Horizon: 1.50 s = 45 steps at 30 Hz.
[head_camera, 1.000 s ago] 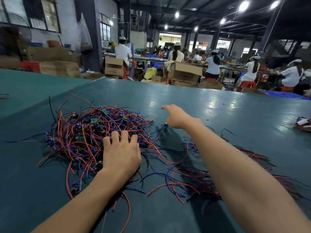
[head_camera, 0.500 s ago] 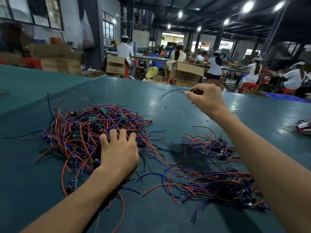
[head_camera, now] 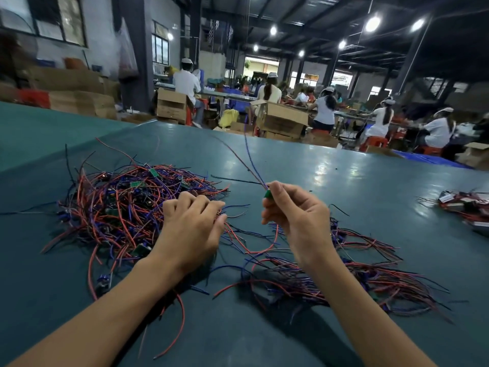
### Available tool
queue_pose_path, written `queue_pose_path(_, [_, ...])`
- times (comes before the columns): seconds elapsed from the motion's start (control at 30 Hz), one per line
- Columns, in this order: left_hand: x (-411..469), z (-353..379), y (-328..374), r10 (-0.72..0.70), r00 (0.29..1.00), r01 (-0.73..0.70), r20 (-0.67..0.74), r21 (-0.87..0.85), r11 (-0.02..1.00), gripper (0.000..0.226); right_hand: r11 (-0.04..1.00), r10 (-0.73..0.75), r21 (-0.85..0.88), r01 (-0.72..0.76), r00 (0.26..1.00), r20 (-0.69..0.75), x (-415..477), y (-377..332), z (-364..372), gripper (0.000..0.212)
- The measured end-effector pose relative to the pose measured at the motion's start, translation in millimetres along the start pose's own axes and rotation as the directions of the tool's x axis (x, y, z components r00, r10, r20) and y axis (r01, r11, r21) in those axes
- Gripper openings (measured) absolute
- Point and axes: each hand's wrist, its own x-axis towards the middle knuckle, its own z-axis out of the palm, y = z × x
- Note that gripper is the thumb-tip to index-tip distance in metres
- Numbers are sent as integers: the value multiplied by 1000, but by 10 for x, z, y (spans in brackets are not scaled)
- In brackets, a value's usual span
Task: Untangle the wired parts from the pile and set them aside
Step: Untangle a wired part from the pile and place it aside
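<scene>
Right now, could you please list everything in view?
table: one, teal, under everything
tangled pile: one, red and blue wires, left
sorted wires: one spread, red and blue, near right
small heap: one, red and white, far right
cardboard boxes: several, brown, beyond the table
workers: several, white tops, background
wired part: one, green, raised above the table
left hand: one, on the tangled pile
right hand: one, pinching the wired part
</scene>
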Motion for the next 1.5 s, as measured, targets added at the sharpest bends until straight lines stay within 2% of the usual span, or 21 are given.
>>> queue_pose_path(0.17, [-7, 59, -94, -71, 997, 70, 19, 55, 996, 33, 999, 2, 46, -1, 999, -33, -25, 18, -62, 40])
queue_pose_path(0.23, [-4, 78, -186, -148, 984, 134, 100, 136, 982, 32, 998, -50, -48, 43, 990, -134, 5, 10, -152, 30])
queue_pose_path(0.27, [-4, 97, -237, -198, 967, 169, 160, 178, 969, 33, 984, -94, -166, 60, 975, -203, 41, -16, -226, 20])
queue_pose_path(0.33, [-11, 128, -303, -257, 938, 204, 233, 228, 952, 37, 876, -195, -482, 15, 925, -326, 139, -76, -414, 12])
queue_pose_path(0.4, [-10, 148, -321, -258, 932, 196, 255, 247, 949, 39, 682, -250, -718, -141, 877, -409, 190, -89, -654, 24])
queue_pose_path(0.43, [-4, 149, -327, -249, 933, 185, 258, 247, 951, 41, 600, -249, -768, -224, 860, -446, 188, -80, -765, 30])
queue_pose_path(0.5, [3, 143, -336, -207, 944, 153, 257, 214, 965, 43, 531, -167, -777, -339, 857, -488, 161, -54, -924, 37])
queue_pose_path(0.57, [5, 141, -321, -122, 955, 78, 272, 167, 983, 46, 487, -58, -780, -392, 877, -477, 135, -36, -1003, 38])
queue_pose_path(0.63, [5, 160, -291, -65, 943, 12, 328, 161, 987, 51, 399, 3, -819, -413, 894, -449, 120, -31, -1017, 45])
queue_pose_path(0.77, [49, 217, -263, -110, 902, 38, 418, 177, 984, 55, 112, -21, -913, -392, 918, -397, 74, -10, -953, 54])
queue_pose_path(0.83, [130, 226, -223, -179, 885, 114, 430, 174, 978, 56, 30, -98, -947, -319, 942, -320, 44, -14, -890, 51])
queue_pose_path(0.9, [196, 243, -176, -246, 867, 183, 433, 182, 966, 57, 55, -168, -981, -188, 967, -194, 11, -15, -789, 43])
queue_pose_path(0.97, [209, 261, -157, -255, 872, 193, 418, 184, 964, 53, 111, -221, -994, -23, 974, -47, -27, -11, -653, 34])
queue_pose_path(1.13, [124, 263, -214, -153, 936, 152, 317, 28, 988, 23, 108, -291, -942, 318, 916, 276, -146, 97, -386, 12])
queue_pose_path(1.3, [130, 250, -172, -89, 922, 37, 378, 143, 989, 36, 140, -256, -885, 444, 880, 400, -211, 245, -260, 10])
queue_pose_path(1.37, [121, 248, -164, -71, 942, 23, 328, 148, 989, 37, 158, -196, -866, 474, 875, 443, -240, 295, -228, 11])
queue_pose_path(1.5, [91, 245, -145, 47, 983, -78, 178, 170, 982, 21, 190, -153, -847, 497, 867, 475, -268, 336, -202, 13])
